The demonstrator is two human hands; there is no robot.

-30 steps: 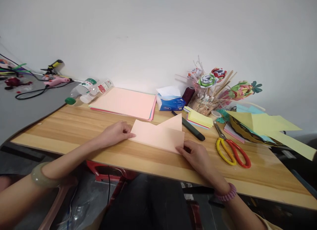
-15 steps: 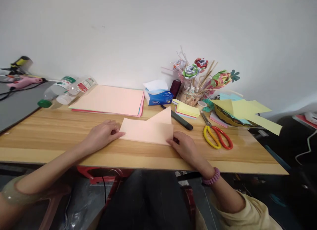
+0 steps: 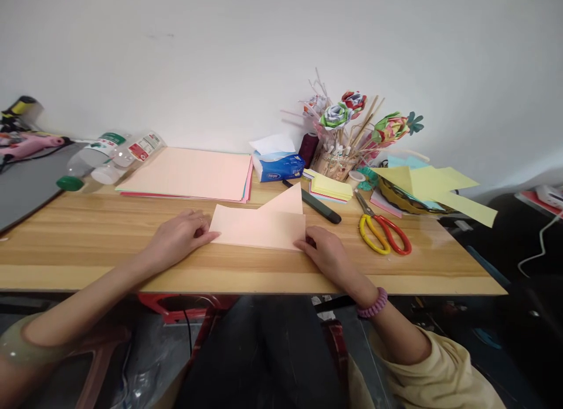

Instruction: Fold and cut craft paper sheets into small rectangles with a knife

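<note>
A folded sheet of pale pink paper [image 3: 257,226] lies on the wooden table between my hands, with a pointed flap standing out at its upper right. My left hand [image 3: 187,236] pinches the paper's left edge, thumb on top and fingers curled. At the lower right corner, my right hand [image 3: 324,249] grips the sheet between thumb and bent fingers. Just behind the paper lies a dark green utility knife [image 3: 321,206]. Scissors [image 3: 380,227] with one yellow and one red handle rest to the right of my right hand.
Behind my left hand lies a stack of coloured paper [image 3: 187,173], with two plastic bottles [image 3: 94,154] beside it. A tissue pack [image 3: 279,165], yellow paper slips [image 3: 332,187], a jar of paper flowers [image 3: 334,162] and a basket [image 3: 391,192] of paper stand along the back.
The view has shifted slightly, so the table's things sit a little higher and further left. Both hands keep their hold on the pink paper, which looks the same.
</note>
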